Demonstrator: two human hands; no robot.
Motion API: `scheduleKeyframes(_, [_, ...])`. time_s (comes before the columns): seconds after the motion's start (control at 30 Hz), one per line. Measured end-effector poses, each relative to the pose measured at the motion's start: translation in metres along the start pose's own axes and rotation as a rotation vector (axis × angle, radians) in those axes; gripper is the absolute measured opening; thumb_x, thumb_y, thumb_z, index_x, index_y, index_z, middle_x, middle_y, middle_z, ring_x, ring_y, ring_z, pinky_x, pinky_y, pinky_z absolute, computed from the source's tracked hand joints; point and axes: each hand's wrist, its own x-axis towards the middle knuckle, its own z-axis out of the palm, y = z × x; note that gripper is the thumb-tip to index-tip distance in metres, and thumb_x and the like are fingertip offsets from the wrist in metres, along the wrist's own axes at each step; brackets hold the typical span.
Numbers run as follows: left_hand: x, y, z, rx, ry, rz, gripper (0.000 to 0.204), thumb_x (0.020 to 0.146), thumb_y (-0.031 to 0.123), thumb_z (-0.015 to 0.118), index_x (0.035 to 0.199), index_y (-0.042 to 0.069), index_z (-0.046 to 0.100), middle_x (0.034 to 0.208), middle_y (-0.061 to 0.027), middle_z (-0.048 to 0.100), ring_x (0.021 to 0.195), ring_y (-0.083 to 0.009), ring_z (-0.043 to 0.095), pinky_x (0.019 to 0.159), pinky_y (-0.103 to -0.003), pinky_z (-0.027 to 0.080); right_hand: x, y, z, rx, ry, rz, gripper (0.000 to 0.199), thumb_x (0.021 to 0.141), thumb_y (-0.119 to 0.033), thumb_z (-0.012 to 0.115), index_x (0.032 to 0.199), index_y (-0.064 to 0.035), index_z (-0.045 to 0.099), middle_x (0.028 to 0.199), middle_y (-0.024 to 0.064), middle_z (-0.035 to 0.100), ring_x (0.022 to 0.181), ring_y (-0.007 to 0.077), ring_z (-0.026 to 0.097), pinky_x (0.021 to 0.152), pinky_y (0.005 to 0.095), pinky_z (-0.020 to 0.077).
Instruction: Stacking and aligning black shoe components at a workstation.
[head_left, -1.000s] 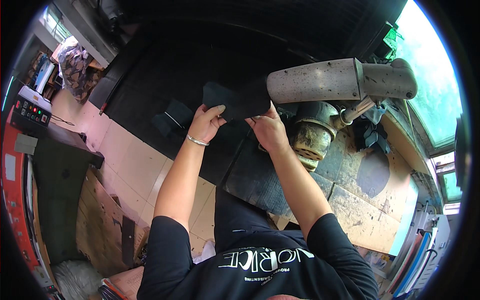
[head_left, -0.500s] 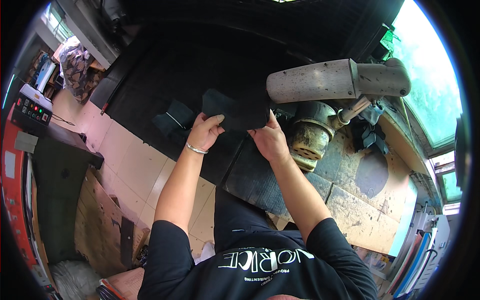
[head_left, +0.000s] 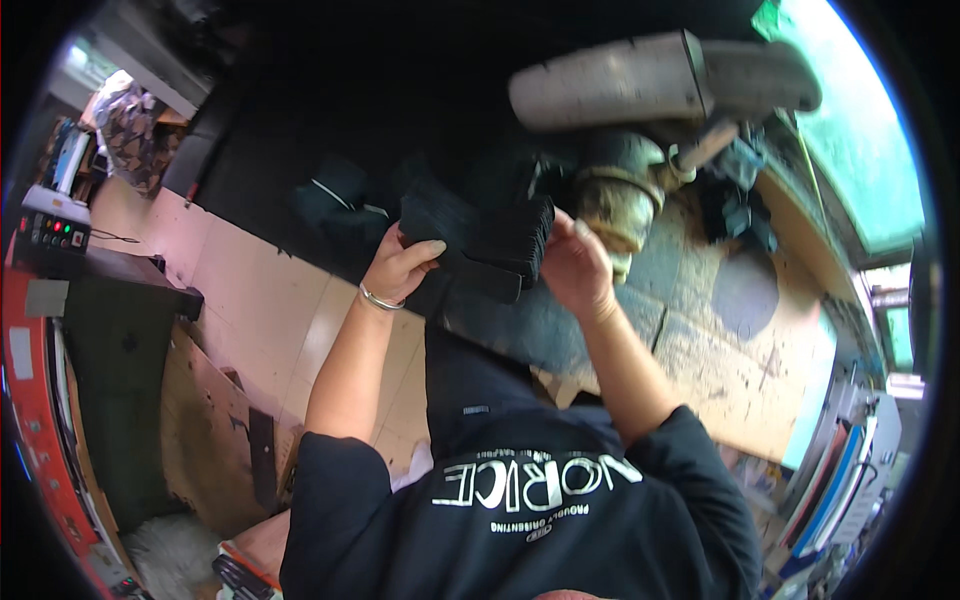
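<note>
Left hand point(head_left: 400, 268) grips the left end of a stack of black sheets point(head_left: 480, 235) — thumb on top, fingers curled under, silver bracelet point(head_left: 378, 300) at the wrist. The stack sits between both hands, held up in the air in front of the chest, above the dark mat point(head_left: 540, 325) on the floor. Its long axis runs left to right, tilted a little, with the layered edges fanned out and facing the right hand. Right hand point(head_left: 575, 265) is pressed against that right end, fingers wrapped round the back of it — grasping, though the fingertips are hidden behind the stack. Both hands are equally near, one per end; neither is free. Just right of the right hand stands a rusty round machine base point(head_left: 615, 200), with a grey metal arm point(head_left: 640, 85) overhead — the stack's right end is close to it, not touching as far as I can tell. Worn brown tabletop point(head_left: 740, 370) lies further right.
</note>
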Motion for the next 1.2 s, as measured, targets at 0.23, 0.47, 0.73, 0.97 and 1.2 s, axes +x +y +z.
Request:
scheduleKeyframes(0.23, [-0.012,-0.085,0.039,0.712,-0.017,0.045,0.050,0.079,0.000,0.069,0.124,-0.005,0.048,0.113,-0.0102,0.061,0.105,-0.0150,0.057,0.095,-0.029,0.045,-0.079,-0.047,-0.032,-1.487,0.134,0.119,0.059,0.083,-0.040,0.068,0.129,-0.0048,0.057,0.120,0.0140,0.063,0.111,0.0227,0.059,0.097,0.0357,0.0435])
scheduleKeyframes(0.47, [-0.009,-0.126,0.023,0.873,-0.143,-0.011,0.062,0.079,0.002,0.071,0.133,0.001,0.041,0.120,-0.0100,0.058,0.111,-0.0151,0.054,0.098,-0.030,0.043,-0.115,-0.011,-0.045,-2.346,-0.047,0.170,0.093,0.071,-0.044,0.076,0.141,0.0022,0.035,0.130,0.0180,0.051,0.121,0.0317,0.049,0.108,0.0455,0.0325])
scheduleKeyframes(0.73, [-0.012,-0.121,0.018,1.013,-0.187,-0.089,0.062,0.080,0.005,0.071,0.133,0.003,0.040,0.120,-0.0101,0.058,0.112,-0.0166,0.054,0.098,-0.030,0.042,-0.129,0.021,-0.051,-2.488,0.049,0.021,0.069,0.087,-0.023,0.060,0.143,0.0033,0.031,0.145,0.0175,0.038,0.129,0.0300,0.041,0.109,0.0460,0.0309])
scheduleKeyframes(0.97, [-0.010,-0.111,0.019,1.029,-0.179,-0.090,0.066,0.079,0.011,0.075,0.135,-0.001,0.040,0.122,-0.0105,0.058,0.115,-0.0180,0.052,0.101,-0.031,0.039,-0.115,-0.014,-0.056,-2.078,0.039,0.232,0.072,0.081,-0.024,0.069,0.140,0.0013,0.037,0.135,0.0188,0.047,0.126,0.0331,0.045,0.106,0.0410,0.0360])
scheduleKeyframes(1.2, [-0.030,-0.081,0.053,0.080,-0.019,-0.019,0.072,0.076,0.001,0.074,0.138,-0.001,0.038,0.137,-0.0112,0.047,0.126,-0.0226,0.047,0.107,-0.037,0.038,-0.096,-0.035,0.022,-1.463,0.197,0.204,0.059,0.070,-0.021,0.077,0.120,0.0054,0.059,0.104,0.0139,0.065,0.094,0.0204,0.062,0.085,0.0334,0.0492])
